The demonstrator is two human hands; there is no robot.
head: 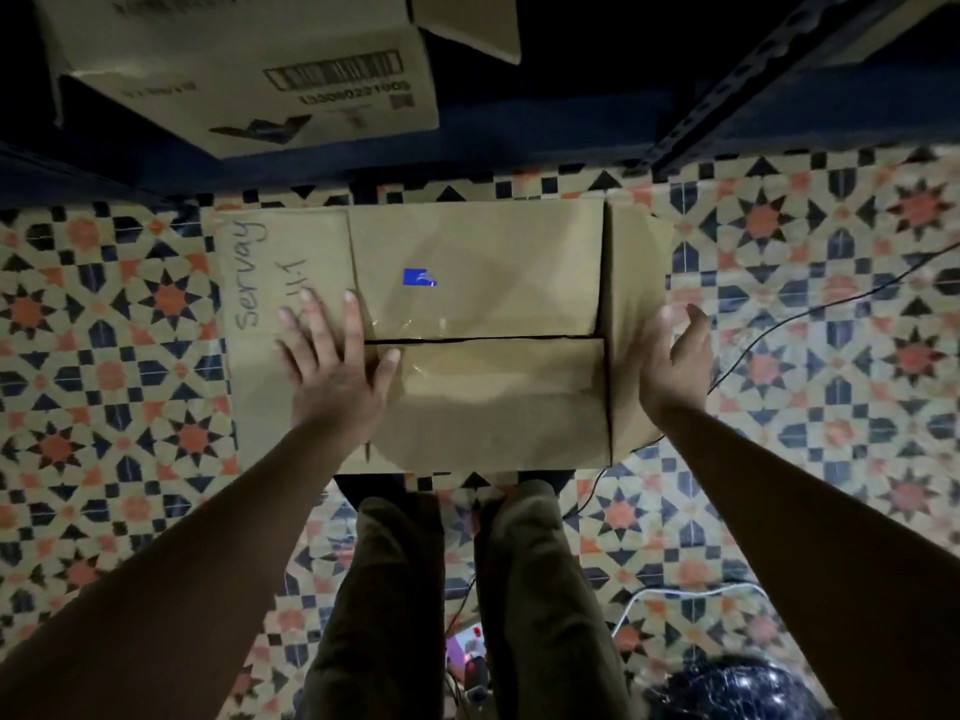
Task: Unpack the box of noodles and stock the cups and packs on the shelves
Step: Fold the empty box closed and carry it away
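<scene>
While the patterned floor (119, 314) fills most of the head view, the box of noodles (483, 283) is seen standing on it directly ahead of the person's legs, just short of the dark shelves (737, 80) along the floor's far edge. A second carton (244, 70) is seen on the shelving at the far left. The box's long axis is laid left to right, and its top flaps are closed along a seam running the same way, with clear tape and a blue scrap (420, 278) over it. Handwriting is visible near the left end. The left hand (332, 356) is laid flat on the lid with fingers spread and straight, gripping nothing, its thumb reaching the seam. The right hand (675, 361) is held against the box's right end, fingers relaxed and extended, nothing clasped. The seam is judged nearer the left hand, so opening is likely to begin there. A black cable (810, 309) is trailed across the floor at right.
</scene>
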